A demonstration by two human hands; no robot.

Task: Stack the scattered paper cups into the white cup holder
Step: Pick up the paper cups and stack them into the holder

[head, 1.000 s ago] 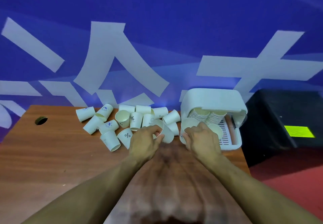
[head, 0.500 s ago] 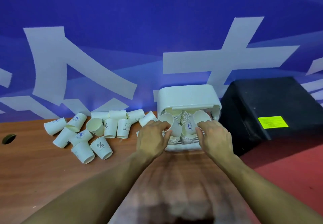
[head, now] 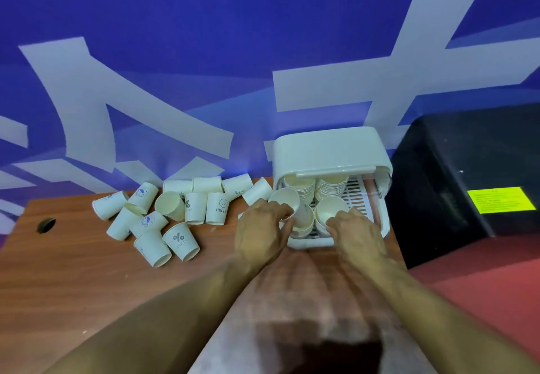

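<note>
We see left hand (head: 263, 229) gripping tilted white paper cup (head: 287, 202), right hand (head: 361, 235) pinching second paper cup (head: 329, 213), inside white plastic cup holder (head: 330, 148), counter's (head: 87, 286) far-right corner.

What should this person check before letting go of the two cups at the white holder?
1. Grip of left hand on paper cup: ok.
2. Grip of right hand on second cup: ok.
3. Paper cup upright: not ok, it leans.
4. Second cup seated fully: cannot tell, fingers hide its base.
5. Front of white cup holder open: ok.
6. All scattered cups off the table: not ok, many lie there.
</note>
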